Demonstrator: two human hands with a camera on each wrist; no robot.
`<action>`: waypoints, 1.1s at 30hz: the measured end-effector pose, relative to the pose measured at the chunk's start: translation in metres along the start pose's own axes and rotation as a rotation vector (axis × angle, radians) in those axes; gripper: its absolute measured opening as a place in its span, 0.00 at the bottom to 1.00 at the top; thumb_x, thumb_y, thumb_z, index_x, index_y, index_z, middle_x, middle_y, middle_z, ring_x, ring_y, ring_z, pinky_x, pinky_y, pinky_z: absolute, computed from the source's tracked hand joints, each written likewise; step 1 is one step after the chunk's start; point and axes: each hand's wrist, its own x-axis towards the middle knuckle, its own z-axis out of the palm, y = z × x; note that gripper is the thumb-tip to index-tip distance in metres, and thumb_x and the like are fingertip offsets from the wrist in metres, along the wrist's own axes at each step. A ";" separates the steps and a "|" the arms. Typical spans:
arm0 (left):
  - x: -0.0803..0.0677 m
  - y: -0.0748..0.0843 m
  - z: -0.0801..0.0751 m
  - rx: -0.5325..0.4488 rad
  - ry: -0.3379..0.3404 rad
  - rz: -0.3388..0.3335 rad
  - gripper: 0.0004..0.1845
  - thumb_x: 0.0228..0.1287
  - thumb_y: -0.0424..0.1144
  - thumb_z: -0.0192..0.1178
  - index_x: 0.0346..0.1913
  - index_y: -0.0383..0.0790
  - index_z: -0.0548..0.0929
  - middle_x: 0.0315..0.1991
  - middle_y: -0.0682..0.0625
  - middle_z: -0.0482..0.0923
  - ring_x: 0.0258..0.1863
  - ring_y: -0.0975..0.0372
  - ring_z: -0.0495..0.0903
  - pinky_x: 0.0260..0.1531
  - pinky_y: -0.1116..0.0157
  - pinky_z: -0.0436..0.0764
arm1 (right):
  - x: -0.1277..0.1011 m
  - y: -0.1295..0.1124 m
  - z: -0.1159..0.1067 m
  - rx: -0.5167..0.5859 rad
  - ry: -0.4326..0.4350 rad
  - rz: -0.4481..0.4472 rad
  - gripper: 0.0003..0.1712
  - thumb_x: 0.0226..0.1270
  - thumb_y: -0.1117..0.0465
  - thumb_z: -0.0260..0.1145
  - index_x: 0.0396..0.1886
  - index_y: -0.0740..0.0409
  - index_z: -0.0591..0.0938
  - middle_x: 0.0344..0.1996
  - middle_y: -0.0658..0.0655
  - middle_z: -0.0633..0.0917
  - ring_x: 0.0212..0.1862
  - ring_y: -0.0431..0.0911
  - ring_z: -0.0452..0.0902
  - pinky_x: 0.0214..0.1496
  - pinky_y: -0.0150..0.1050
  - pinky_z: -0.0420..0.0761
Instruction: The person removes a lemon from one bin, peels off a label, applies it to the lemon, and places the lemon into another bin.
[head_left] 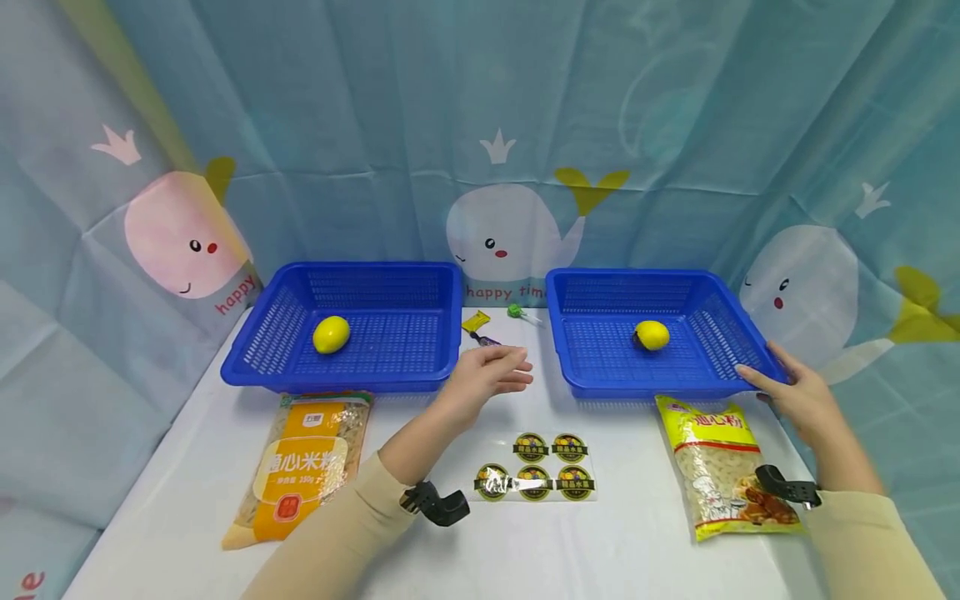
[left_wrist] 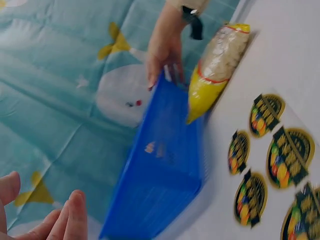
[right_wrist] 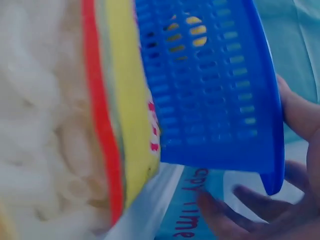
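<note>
Each blue basket holds one lemon [head_left: 331, 334]; our right hand [head_left: 795, 392] grips the right basket [head_left: 592, 379] at its near right corner; our left hand [head_left: 487, 375], fingers relaxed, hovers between baskets; noodle packets [head_left: 716, 467] remain on the desk [head_left: 630, 542], seemingly unsorted.

My two bare hands, left hand [head_left: 487, 377] and right hand [head_left: 795, 394], no rings or gloves, long beige sleeves [head_left: 352, 517] snug to each wrist, a small black wrist camera mount [head_left: 438, 502] with a metal clip strapped over each cuff
</note>
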 end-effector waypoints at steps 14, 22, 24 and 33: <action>-0.033 0.039 -0.066 0.081 0.041 0.092 0.24 0.74 0.48 0.60 0.63 0.36 0.77 0.56 0.39 0.81 0.56 0.46 0.82 0.52 0.57 0.85 | -0.048 -0.071 0.060 0.009 0.469 -0.303 0.44 0.65 0.48 0.73 0.78 0.48 0.65 0.79 0.55 0.59 0.78 0.57 0.54 0.77 0.57 0.61; -0.037 0.057 -0.094 0.201 0.039 0.177 0.24 0.73 0.47 0.61 0.63 0.34 0.77 0.60 0.36 0.79 0.54 0.53 0.83 0.55 0.56 0.84 | -0.077 -0.121 0.114 0.117 0.280 -0.477 0.46 0.64 0.54 0.75 0.78 0.38 0.64 0.76 0.54 0.66 0.66 0.56 0.74 0.51 0.22 0.80; -0.036 0.061 -0.101 0.204 0.041 0.183 0.23 0.74 0.47 0.60 0.63 0.35 0.77 0.61 0.36 0.78 0.55 0.53 0.83 0.55 0.58 0.84 | -0.081 -0.131 0.128 0.136 0.234 -0.548 0.45 0.62 0.57 0.76 0.77 0.39 0.66 0.72 0.54 0.70 0.63 0.47 0.74 0.48 0.20 0.80; -0.026 0.072 -0.135 0.338 0.083 0.202 0.24 0.74 0.48 0.59 0.65 0.38 0.76 0.63 0.41 0.77 0.60 0.56 0.79 0.60 0.59 0.80 | -0.085 -0.173 0.193 0.234 -0.079 -0.607 0.45 0.62 0.51 0.76 0.77 0.35 0.65 0.71 0.51 0.72 0.67 0.53 0.74 0.55 0.40 0.85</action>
